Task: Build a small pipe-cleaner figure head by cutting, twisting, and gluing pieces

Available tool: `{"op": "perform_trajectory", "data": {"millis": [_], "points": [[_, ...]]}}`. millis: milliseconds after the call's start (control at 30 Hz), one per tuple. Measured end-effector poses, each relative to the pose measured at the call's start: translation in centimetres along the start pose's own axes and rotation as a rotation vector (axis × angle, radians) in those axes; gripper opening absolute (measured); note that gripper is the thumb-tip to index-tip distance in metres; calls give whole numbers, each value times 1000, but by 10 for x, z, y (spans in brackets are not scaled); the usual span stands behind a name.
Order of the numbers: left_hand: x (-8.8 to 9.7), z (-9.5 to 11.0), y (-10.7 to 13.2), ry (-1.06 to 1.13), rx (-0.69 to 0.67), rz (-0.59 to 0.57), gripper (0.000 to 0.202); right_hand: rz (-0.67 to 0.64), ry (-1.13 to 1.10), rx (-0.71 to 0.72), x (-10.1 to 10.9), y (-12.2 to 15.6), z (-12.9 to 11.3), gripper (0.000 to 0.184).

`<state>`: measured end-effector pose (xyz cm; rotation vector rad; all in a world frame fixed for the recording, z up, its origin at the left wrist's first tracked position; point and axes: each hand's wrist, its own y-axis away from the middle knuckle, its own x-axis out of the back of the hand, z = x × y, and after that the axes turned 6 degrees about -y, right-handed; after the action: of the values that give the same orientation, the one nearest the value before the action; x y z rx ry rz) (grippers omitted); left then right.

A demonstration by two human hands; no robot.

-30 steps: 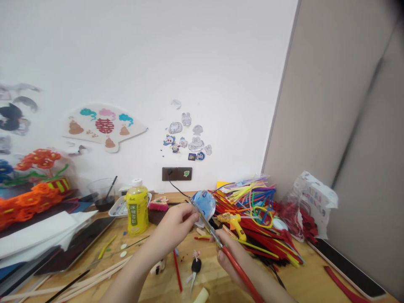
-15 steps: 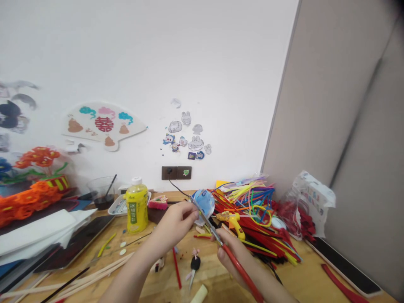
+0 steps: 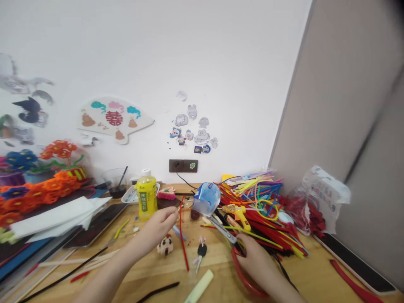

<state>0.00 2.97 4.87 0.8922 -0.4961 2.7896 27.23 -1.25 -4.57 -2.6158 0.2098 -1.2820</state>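
Note:
My left hand [image 3: 158,226] is pinched on the upper end of a long red pipe cleaner [image 3: 183,240] that hangs down over the wooden table [image 3: 217,286]. My right hand [image 3: 257,263] grips red-handled scissors [image 3: 232,248], whose metal blades point up and left toward a blue and white packet [image 3: 206,198]. The scissors lie low, close to the table top. Between my hands lie a black key [image 3: 201,251] and a small white and brown figure [image 3: 166,245].
A heap of coloured pipe cleaners [image 3: 261,210] with a yellow glue gun [image 3: 238,212] covers the right of the table. A yellow bottle [image 3: 147,201], a clear cup [image 3: 115,183], white sheets [image 3: 57,216], orange flowers [image 3: 47,189], a plastic bag [image 3: 318,202] and a pale stick [image 3: 199,286] surround my hands.
The scissors have dropped from the pipe cleaner toward the table with my right hand. My left hand now holds a separate red length, hanging down. The camera has shifted left.

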Motion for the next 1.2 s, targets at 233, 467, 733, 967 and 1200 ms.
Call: {"op": "perform_trajectory", "data": {"millis": [233, 467, 733, 967, 1200], "points": [[-8, -46, 32, 163, 145, -93, 31, -128, 209, 33, 11, 2, -10, 42], [-37, -40, 45, 476, 98, -63, 41, -121, -167, 331, 1, -12, -82, 15], [-48, -27, 61, 357, 140, 157, 38, -106, -450, 488, -40, -14, -128, 9], [-49, -30, 62, 370, 103, 141, 40, -44, -429, 593, -44, -13, -126, 15], [-47, -28, 63, 405, 129, 141, 41, 42, -356, 722, -45, -10, -123, 18]]}}
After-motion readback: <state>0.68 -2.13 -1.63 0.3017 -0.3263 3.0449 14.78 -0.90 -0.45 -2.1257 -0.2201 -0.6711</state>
